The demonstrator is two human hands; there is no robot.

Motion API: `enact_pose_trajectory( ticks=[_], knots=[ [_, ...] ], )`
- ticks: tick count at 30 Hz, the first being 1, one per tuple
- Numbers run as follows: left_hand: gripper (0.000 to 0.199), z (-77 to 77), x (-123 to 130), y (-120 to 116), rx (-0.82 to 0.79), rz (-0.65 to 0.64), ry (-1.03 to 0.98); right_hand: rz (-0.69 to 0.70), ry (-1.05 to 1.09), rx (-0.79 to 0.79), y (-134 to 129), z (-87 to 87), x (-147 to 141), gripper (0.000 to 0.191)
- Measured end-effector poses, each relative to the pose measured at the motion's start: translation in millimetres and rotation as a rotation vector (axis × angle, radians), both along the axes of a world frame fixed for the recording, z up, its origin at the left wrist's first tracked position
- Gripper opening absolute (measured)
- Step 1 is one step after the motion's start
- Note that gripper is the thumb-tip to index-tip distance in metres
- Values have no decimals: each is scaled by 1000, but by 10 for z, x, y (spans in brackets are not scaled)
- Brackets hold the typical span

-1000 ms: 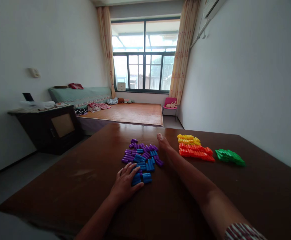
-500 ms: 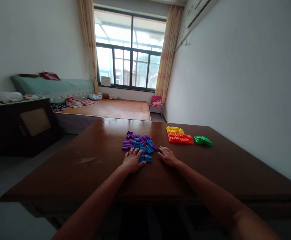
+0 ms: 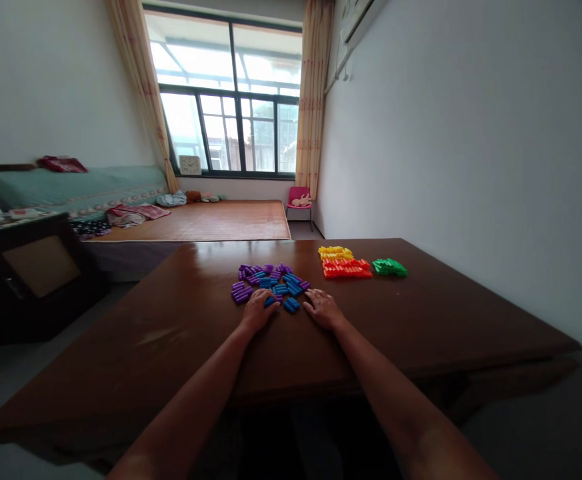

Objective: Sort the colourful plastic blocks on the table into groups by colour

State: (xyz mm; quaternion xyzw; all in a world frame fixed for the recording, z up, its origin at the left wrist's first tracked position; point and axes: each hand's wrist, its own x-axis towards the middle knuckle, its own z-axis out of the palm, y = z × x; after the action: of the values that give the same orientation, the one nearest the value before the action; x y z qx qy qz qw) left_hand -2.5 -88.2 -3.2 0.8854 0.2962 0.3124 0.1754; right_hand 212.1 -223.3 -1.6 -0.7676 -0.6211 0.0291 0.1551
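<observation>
Several purple pieces (image 3: pixel 241 293) and blue pieces (image 3: pixel 295 285) lie mixed in a loose pile on the brown table (image 3: pixel 201 333). My left hand (image 3: pixel 259 311) rests at the near side of the pile, over a blue piece (image 3: pixel 269 301) between thumb and fingers; whether it grips the piece is unclear. At the pile's right edge, my right hand (image 3: pixel 323 308) lies on the table with fingers spread, holding nothing. A small blue group (image 3: pixel 291 305) sits between the hands. Further right are red pieces (image 3: pixel 347 268), yellow pieces (image 3: pixel 335 253) and green pieces (image 3: pixel 389 267) in separate groups.
Beyond the table stands a low bed (image 3: pixel 221 220) with cloths on it. A pink chair (image 3: pixel 299 198) is by the window. A dark cabinet (image 3: pixel 31 287) stands at the left, and a white wall (image 3: pixel 461 147) runs along the right.
The view has turned right. My left hand has shifted slightly over the near pieces, and the small blue group now shows more apart from the pile, at a slant.
</observation>
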Motion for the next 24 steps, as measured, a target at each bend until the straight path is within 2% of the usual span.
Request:
enact_pose_trajectory(
  ticks=[4,10,14,17,20,24],
  knots=[
    [22,-18,30,5,15,-10,-6,9,-6,24,-2,-13,30,56],
    [26,-67,83,-68,67,159,67,35,-36,2,0,-30,50,55],
    [28,-67,72,-34,53,212,-1,40,-28,17,2,-74,72,54],
    [28,-28,34,4,-1,221,-108,29,9,55,33,-74,110,50],
    [32,29,-10,4,-104,233,-186,-38,89,72,132,-25,162,40],
    [32,84,-35,-28,-224,175,-200,-116,212,85,305,33,189,32]
  ],
)
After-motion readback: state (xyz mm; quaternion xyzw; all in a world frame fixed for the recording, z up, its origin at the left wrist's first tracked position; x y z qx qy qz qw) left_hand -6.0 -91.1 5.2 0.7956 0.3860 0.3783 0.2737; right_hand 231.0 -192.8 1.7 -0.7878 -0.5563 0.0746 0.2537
